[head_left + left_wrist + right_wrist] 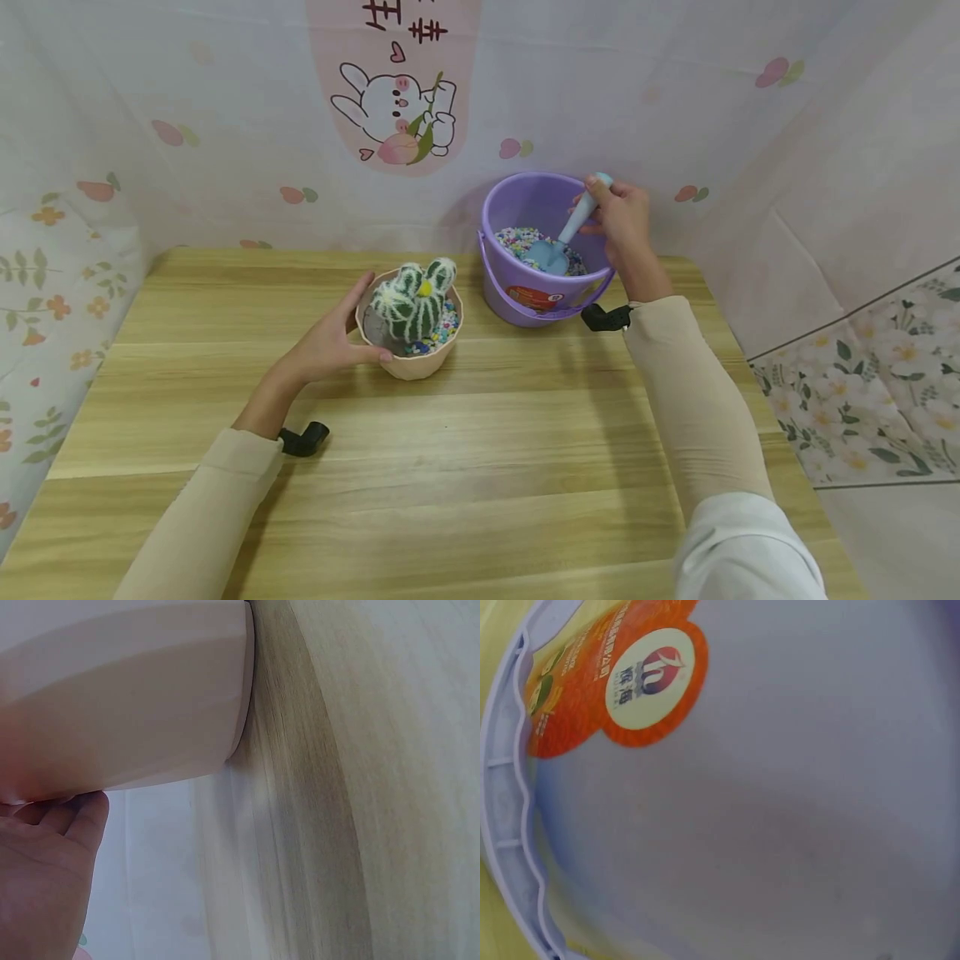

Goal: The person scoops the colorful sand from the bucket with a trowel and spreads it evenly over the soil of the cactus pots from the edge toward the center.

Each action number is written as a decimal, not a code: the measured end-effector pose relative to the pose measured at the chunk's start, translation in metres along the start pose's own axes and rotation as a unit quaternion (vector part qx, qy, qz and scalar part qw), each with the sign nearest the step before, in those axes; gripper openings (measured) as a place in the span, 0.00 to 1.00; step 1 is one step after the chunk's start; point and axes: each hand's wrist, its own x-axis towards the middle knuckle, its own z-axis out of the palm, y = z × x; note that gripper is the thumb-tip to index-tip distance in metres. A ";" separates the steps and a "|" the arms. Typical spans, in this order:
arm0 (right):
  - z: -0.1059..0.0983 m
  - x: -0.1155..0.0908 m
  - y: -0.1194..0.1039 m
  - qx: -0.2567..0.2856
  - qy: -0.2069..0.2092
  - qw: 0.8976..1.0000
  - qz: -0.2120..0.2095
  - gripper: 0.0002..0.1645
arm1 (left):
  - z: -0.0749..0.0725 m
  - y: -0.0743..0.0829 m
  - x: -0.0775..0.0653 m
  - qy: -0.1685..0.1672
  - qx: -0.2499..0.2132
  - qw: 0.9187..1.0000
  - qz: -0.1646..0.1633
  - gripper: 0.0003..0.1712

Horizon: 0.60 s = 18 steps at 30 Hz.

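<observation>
Now gripping pot (417,367) with left hand (327,343), mid-frame, and scoop (576,222) with right hand (626,220), upper right; best lifted level from bucket (498,287).

Bucket (576,288) purple, label (531,297) red-orange; scoop (552,255) pale blue. Pot (422,366) peach — cactus (414,313) green, white-striped, yellow-tufted. Grains (446,323) multicoloured. Tabletop (465,467) yellow-brown — wood-grained.
</observation>
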 end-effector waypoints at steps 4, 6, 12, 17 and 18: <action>0.002 0.001 0.000 0.022 0.008 1.000 0.008 0.11 | 0.000 -0.002 0.000 0.000 -0.006 1.000 0.000 0.69; 0.002 0.002 -0.001 0.032 0.011 0.999 0.014 0.13 | 0.000 -0.002 0.000 0.000 -0.011 1.000 -0.001 0.69; 0.004 0.003 -0.004 0.024 0.020 0.999 0.034 0.26 | 0.000 -0.001 0.000 0.003 -0.009 1.000 0.002 0.68; 0.006 0.005 -0.007 0.011 0.036 0.998 0.055 0.22 | 0.000 -0.001 0.000 0.003 -0.008 1.000 0.000 0.69; 0.006 0.006 -0.007 0.012 0.040 0.997 0.061 0.22 | 0.000 -0.001 0.001 0.002 -0.008 1.000 -0.001 0.69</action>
